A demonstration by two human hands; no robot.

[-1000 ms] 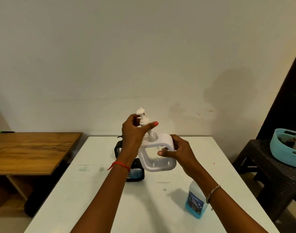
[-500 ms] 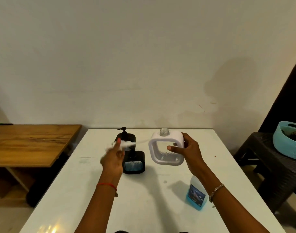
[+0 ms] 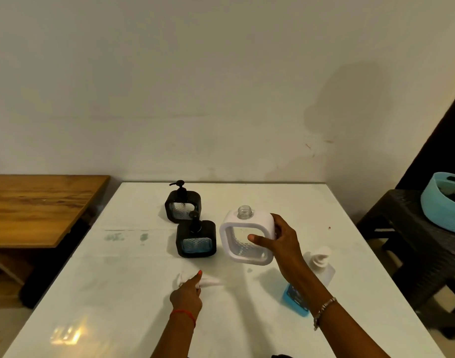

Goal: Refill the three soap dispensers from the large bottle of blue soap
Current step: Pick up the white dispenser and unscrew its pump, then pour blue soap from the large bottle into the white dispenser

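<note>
The right hand (image 3: 283, 244) grips the 1 white dispenser (image 3: 258, 218). Its thumb (image 3: 257, 239) lies across the front window and its fingers (image 3: 276, 224) wrap round the right edge of the frame. Just left of those fingers, at the top of the frame, the clear threaded neck (image 3: 245, 211) stands open with no pump in it. Whether the base rests on the white table (image 3: 118, 293) or hangs just above it cannot be told.

The left hand (image 3: 186, 295) is low over the table. Its fingers are curled on the 1 loose white pump (image 3: 211, 281), which is blurred and sticks out to the right of the fingertips. 1 finger with a red nail points forward.

Beyond the left fingertips stand the 2 black dispensers, both with pumps fitted. The nearer black dispenser (image 3: 196, 239) shows blue in its window and sits just left of the right thumb. The farther black dispenser (image 3: 183, 206) is behind it. That makes 3 dispensers in all.

The 1 large bottle of blue soap (image 3: 293, 299) stands behind the right forearm, nearer the person than the right fingers and partly hidden.

A wooden table (image 3: 40, 202) lies far left. 1 teal basket (image 3: 438, 210) sits far right.
</note>
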